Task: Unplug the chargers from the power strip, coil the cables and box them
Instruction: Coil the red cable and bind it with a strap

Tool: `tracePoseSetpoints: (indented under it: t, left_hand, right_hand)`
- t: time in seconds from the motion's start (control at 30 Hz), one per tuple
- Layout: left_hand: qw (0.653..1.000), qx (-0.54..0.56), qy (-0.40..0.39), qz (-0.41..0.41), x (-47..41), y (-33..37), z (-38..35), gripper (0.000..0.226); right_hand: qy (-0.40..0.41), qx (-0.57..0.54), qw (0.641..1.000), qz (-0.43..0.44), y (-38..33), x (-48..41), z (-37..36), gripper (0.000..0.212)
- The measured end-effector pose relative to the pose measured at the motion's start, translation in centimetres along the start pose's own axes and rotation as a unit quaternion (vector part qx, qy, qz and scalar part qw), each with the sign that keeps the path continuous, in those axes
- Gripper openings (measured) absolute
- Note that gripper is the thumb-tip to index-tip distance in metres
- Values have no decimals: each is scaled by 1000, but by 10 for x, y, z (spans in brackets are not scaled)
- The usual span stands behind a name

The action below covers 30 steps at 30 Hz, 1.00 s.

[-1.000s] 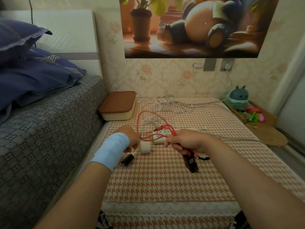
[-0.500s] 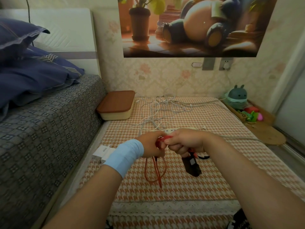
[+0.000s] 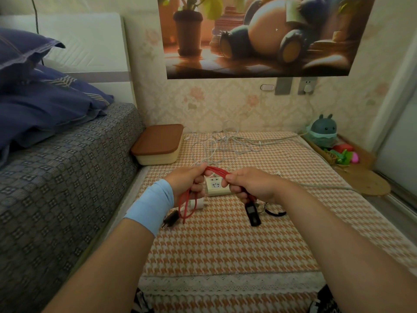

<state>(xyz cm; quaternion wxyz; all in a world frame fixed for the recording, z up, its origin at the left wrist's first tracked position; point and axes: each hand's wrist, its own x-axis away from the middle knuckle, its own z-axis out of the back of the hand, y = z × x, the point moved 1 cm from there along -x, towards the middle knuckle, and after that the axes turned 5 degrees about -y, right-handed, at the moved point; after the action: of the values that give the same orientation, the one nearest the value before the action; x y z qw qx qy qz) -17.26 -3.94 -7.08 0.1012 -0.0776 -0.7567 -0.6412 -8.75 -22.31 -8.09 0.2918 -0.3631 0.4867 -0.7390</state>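
While between hands [image 3: 188, 181] [image 3: 250, 187], red cable [image 3: 216, 171]

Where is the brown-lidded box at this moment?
In the head view the brown-lidded box sits at the far left corner of the houndstooth mat, against the bed, left of the tangled white cables.

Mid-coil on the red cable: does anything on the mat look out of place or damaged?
No damage shows. The white cables lie in a loose, uncoiled tangle at the far end of the mat; a black plug lies loose beside the blue wristband. The box is closed.
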Motion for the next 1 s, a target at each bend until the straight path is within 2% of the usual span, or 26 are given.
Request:
tracePoseSetpoints:
  t: [0.13,0.23,0.3,0.37,0.43,0.53,0.6,0.67,0.77,0.93,1.0]
  left_hand:
    - [999,43,0,3,-1,-1,-3,26]
    - [994,22,-96,57,7,-1,-2,15]
    - [986,9,-142,87,11,-2,0,17]
    - [991,29,-106,80,8,-4,-1,13]
    - [997,62,-27,39,-3,-7,-5,15]
    - [990,121,58,-46,-19,-13,-14,18]
    - [988,78,103,-88,-22,-15,-18,26]
    - [987,47,112,-102,-20,-15,-20,27]
    - [995,37,23,-85,-15,-12,-20,28]
    - [992,25,-95,-85,-7,-9,-18,39]
    - [986,56,-125,-90,-4,-6,-17,40]
  right_hand:
    - [-24,-14,999,-23,-1,1,0,30]
    - [31,-48,998,-28,0,0,4,27]
    - [74,-15,997,-24,2,-1,7,28]
    - [92,-2,996,-21,4,-2,5,29]
    - [89,-47,995,-23,1,-3,-5,32]
    - [63,-111,991,-32,-8,-4,-25,54]
    - [59,-72,995,-31,-12,-5,-33,69]
    - [53,-23,998,-26,-14,-4,-36,68]
    - [15,-3,999,-28,-11,-2,-36,43]
    - [-42,-6,999,-18,-8,1,-35,20]
    - [-38,25,999,-1,-13,3,-34,19]
